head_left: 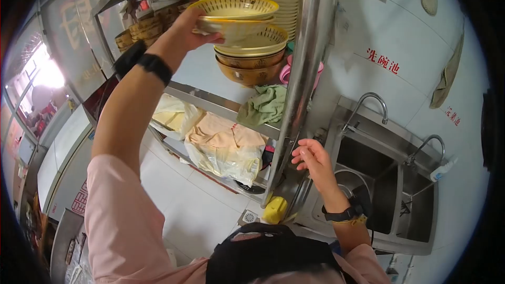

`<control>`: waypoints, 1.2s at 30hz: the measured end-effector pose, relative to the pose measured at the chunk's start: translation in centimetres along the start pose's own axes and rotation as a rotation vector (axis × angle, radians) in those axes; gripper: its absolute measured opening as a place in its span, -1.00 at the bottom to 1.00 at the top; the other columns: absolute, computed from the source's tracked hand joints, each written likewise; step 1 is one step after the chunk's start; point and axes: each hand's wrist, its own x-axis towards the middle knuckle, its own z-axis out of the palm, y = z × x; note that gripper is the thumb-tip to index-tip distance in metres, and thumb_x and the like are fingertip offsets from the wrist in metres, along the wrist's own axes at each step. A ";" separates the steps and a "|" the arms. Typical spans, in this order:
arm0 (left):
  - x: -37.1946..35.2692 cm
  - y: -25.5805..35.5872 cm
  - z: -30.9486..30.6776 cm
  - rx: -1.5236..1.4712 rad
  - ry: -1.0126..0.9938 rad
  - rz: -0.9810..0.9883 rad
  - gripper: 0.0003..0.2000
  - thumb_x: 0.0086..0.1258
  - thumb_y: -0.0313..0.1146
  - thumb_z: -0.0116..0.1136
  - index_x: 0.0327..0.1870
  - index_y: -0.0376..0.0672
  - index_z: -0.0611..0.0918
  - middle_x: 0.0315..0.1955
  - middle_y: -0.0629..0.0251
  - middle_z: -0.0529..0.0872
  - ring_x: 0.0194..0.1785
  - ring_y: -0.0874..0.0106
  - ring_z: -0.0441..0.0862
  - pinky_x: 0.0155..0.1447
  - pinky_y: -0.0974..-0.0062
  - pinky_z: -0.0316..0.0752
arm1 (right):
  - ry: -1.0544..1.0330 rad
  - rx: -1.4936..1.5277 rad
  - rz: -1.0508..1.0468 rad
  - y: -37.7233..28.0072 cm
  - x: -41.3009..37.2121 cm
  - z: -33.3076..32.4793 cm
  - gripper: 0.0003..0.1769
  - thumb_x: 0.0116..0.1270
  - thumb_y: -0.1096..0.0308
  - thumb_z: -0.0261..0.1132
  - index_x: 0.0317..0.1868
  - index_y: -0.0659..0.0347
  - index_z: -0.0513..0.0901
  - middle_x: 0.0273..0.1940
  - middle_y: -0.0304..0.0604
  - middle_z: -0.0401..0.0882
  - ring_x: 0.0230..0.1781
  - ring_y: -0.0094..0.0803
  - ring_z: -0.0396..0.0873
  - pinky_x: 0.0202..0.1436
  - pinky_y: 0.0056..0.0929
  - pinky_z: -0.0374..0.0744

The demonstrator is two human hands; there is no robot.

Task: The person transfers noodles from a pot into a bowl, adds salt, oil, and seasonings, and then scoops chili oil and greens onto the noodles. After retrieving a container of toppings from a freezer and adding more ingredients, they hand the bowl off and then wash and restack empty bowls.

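Note:
My left hand [190, 30] reaches up to the shelf and grips the left rim of yellow bowls [236, 8], nested and patterned with dark dashes. They overlap the top of a stack of bowls on the shelf: pale yellow bowls [258, 43] above, brown patterned bowls [251, 72] below. Off to the right, near the metal post and the sink, my right hand [315, 162] hangs with loosely bent fingers apart, holding nothing. A green cloth [266, 106] lies at the shelf's front edge below the stack.
Behind the bowls stands a stack of pale plates [281, 8]. A steel post [303, 47] rises between shelf and sink [371, 189]. Bamboo steamers [144, 27] sit at the shelf's left. Wrapped cloth bundles [223, 139] lie on the lower shelf, and a yellow object [274, 210] below.

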 end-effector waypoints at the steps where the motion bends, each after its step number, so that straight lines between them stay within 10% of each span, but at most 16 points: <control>1: 1.5 -0.6 0.5 0.087 0.011 -0.011 -0.60 0.23 -0.35 -0.14 0.10 -0.19 0.19 0.06 -0.12 0.20 -0.10 -0.26 0.40 -0.28 0.26 0.61 | 0.002 -0.038 -0.003 0.3 -0.1 -0.6 -0.74 0.31 0.33 0.01 -0.04 0.26 0.36 -0.28 -0.17 0.48 -0.35 -0.52 0.48 -0.37 -0.62 0.45; 11: 2.3 -4.5 -0.5 0.504 0.098 0.305 -0.75 0.16 -0.33 0.12 -0.19 -0.27 0.50 -0.17 0.03 0.48 -0.23 0.28 0.54 -0.33 0.46 0.59 | -0.001 -0.045 0.009 -0.1 0.1 -1.7 -0.74 0.28 0.41 0.03 -0.04 0.31 0.36 -0.32 -0.16 0.50 -0.39 -0.56 0.48 -0.38 -0.66 0.43; 13: -1.2 -7.6 -1.5 0.884 0.326 0.628 -0.73 0.15 -0.29 0.15 -0.22 -0.28 0.52 -0.40 0.14 0.58 -0.30 0.38 0.54 -0.34 0.44 0.51 | -0.039 0.020 -0.064 -0.3 0.2 -0.9 -0.72 0.28 0.43 0.03 -0.01 0.31 0.34 -0.30 -0.16 0.50 -0.38 -0.57 0.48 -0.34 -0.66 0.43; 16: -6.9 -16.0 2.1 1.219 0.012 0.659 -0.62 0.15 -0.09 0.11 -0.19 -0.24 0.52 -0.45 0.15 0.58 -0.26 0.24 0.53 -0.15 0.36 0.43 | -0.063 0.056 -0.125 -0.5 0.8 1.8 -0.70 0.28 0.44 0.03 0.02 0.32 0.31 -0.31 -0.18 0.50 -0.36 -0.57 0.46 -0.30 -0.66 0.42; 18: -5.8 -20.4 3.0 1.521 0.174 1.021 -0.64 0.18 -0.06 0.06 -0.26 -0.22 0.54 -0.41 0.13 0.58 -0.21 0.21 0.52 -0.17 0.33 0.42 | -0.134 0.065 -0.133 -0.1 1.3 3.2 -0.65 0.27 0.44 0.04 0.06 0.32 0.27 -0.26 -0.15 0.47 -0.31 -0.57 0.45 -0.25 -0.65 0.42; 29: -10.9 -17.2 2.9 0.827 0.096 0.568 -0.61 0.31 -0.20 -0.10 -0.65 -0.31 0.47 -0.74 0.06 0.45 -0.61 0.07 0.37 -0.48 0.25 0.30 | -0.053 0.192 -0.236 -1.0 8.0 9.4 -0.46 0.36 0.12 -0.06 0.19 0.32 0.14 0.05 -0.11 0.26 -0.03 -0.47 0.28 0.07 -0.55 0.27; 32: -12.5 -16.9 2.1 1.115 -0.067 0.827 -0.70 0.38 -0.26 -0.24 -0.33 -0.30 0.50 -0.35 0.25 0.43 -0.14 0.37 0.38 -0.08 0.44 0.25 | -0.072 0.272 -0.159 -2.8 8.0 9.6 -0.46 0.35 0.10 -0.05 0.16 0.35 0.18 0.00 -0.12 0.30 -0.03 -0.47 0.27 0.06 -0.56 0.26; 33: -12.8 -17.4 1.8 1.117 -0.050 0.827 -0.70 0.38 -0.26 -0.24 -0.33 -0.30 0.50 -0.35 0.25 0.43 -0.14 0.37 0.38 -0.08 0.44 0.25 | -0.025 0.236 -0.252 -2.8 8.3 9.9 -0.69 0.35 0.18 -0.04 -0.16 0.30 0.36 -0.29 -0.19 0.41 -0.30 -0.51 0.32 -0.20 -0.55 0.35; 36: -13.7 -18.6 1.1 0.793 -0.232 0.772 -0.67 0.36 -0.26 -0.21 0.02 -0.31 0.35 -0.05 0.13 0.29 0.11 0.25 0.20 0.19 0.42 0.07 | 0.013 0.147 -0.294 -2.6 8.2 10.4 -0.72 0.35 0.20 -0.06 -0.26 0.27 0.39 -0.36 -0.21 0.41 -0.35 -0.52 0.31 -0.24 -0.55 0.35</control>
